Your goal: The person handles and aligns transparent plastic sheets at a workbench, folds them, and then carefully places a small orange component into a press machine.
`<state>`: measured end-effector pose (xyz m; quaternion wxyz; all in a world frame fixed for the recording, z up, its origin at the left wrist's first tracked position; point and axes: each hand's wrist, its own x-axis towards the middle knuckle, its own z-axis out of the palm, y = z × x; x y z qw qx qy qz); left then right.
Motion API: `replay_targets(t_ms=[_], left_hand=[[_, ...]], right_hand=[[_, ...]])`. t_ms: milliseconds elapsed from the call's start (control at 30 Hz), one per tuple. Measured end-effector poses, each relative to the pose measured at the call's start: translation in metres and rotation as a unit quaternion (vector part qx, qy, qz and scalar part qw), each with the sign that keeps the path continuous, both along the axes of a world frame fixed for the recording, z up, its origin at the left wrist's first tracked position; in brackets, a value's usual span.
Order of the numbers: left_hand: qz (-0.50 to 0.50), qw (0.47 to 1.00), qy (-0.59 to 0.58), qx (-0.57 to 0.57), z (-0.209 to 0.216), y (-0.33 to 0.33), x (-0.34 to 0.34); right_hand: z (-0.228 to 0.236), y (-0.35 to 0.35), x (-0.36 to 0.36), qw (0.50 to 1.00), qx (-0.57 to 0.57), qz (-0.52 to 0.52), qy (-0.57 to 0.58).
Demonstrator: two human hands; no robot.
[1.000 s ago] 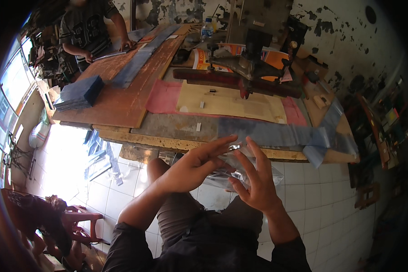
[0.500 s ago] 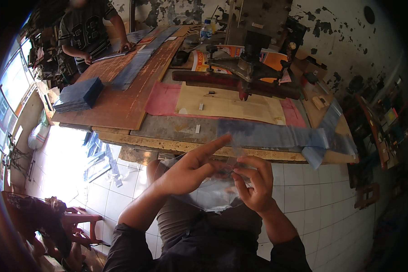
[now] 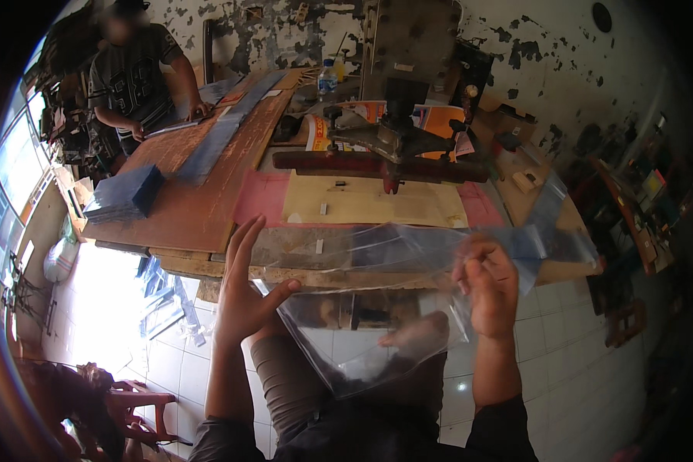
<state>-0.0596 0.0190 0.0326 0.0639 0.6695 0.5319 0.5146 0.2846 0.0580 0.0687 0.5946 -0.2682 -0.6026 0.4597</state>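
A clear plastic sheet or bag [image 3: 362, 339] spreads between my hands above my lap, its folds catching the light; I cannot tell whether it has one layer or two. My right hand [image 3: 487, 291] pinches its right edge, fingers curled together. At the sheet's left edge is my left hand [image 3: 246, 299], fingers stretched upward and thumb apart, holding nothing. Beyond the sheet, a press with a dark red bar [image 3: 377, 165] stands over a yellow board [image 3: 377, 202] on a pink sheet [image 3: 260, 198].
Bluish plastic strips [image 3: 543, 239] lie along the table's near right edge [image 3: 570, 267]. A stack of blue sheets [image 3: 123, 194] rests on the brown board [image 3: 208, 202] at left, where a co-worker [image 3: 138, 77] stands. Plastic scraps [image 3: 169, 304] and a red stool [image 3: 142, 400] are on the floor.
My hands have moved apart, left hand to the left and right hand to the right. The clear plastic, bunched between them before, is now spread wide.
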Motion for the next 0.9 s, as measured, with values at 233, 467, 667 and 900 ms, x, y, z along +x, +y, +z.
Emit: replay_targets(t_ms=[233,467,667,900], left_hand=[[-0.007,0.981,-0.160,0.108,0.005,0.018,0.032],[-0.155,0.968,-0.161,0.114,0.076,0.069,0.048],[-0.230,0.944,-0.166,0.169,0.028,0.121,0.047],[-0.138,0.973,-0.155,0.101,-0.040,0.121,0.048]], right_hand=[[0.057,0.022,0.018,0.974,0.121,-0.166,0.092],[0.062,0.068,0.012,0.917,0.150,-0.284,0.237],[0.000,0.094,0.036,0.954,0.113,-0.243,0.135],[-0.062,0.099,0.058,0.971,0.090,-0.203,-0.091]])
